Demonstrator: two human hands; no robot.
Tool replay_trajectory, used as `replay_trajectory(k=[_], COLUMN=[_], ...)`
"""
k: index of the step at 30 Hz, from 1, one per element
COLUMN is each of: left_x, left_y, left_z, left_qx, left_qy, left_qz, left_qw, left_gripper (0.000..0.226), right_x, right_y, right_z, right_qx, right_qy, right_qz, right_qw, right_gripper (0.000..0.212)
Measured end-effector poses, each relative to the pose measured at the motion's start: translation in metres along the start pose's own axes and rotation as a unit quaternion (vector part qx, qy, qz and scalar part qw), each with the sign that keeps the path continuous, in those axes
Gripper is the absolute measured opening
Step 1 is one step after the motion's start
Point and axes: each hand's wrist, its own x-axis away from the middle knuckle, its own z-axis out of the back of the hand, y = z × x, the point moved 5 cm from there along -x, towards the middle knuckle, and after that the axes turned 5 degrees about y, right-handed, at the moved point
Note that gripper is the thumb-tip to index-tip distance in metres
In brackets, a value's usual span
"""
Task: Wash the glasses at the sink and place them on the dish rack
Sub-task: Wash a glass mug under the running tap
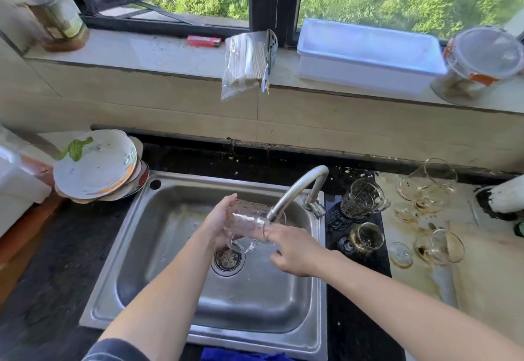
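Note:
A clear glass mug (246,220) with a handle lies on its side over the steel sink (175,247), just under the faucet spout (295,190). My left hand (218,224) grips its base end, fingers curled over the top. My right hand (292,247) is at the mug's open mouth, with fingers reaching into the rim. Several dirty glasses stand on the counter to the right: a patterned mug (363,197), a small glass (367,237), and stained glasses (431,199) (438,247).
A stack of dirty plates (96,165) leans at the sink's left. On the window ledge sit a white plastic tub (368,54), a bag of chopsticks (246,62), a lighter (203,41) and jars. A drain strainer (228,260) lies in the basin.

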Motion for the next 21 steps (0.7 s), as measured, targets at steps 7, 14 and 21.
replay_trajectory(k=[7,14,21], left_x=[0.004,0.004,0.015], left_y=[-0.002,0.001,0.015], left_z=[-0.008,0.004,0.018], left_qx=[-0.019,-0.051,-0.096], left_qy=[0.027,0.018,0.016], left_qz=[0.013,0.017,0.031], left_qw=[0.999,0.998,0.995], left_gripper=[0.052,0.052,0.034], right_x=[-0.013,-0.016,-0.008], right_y=[-0.009,-0.01,-0.011], right_z=[0.008,0.012,0.001], right_qx=[0.027,0.051,0.072], right_qy=[0.052,0.066,0.102], right_qz=[0.0,0.024,0.159], right_qw=[0.998,0.996,0.979], right_gripper=[0.042,0.047,0.046])
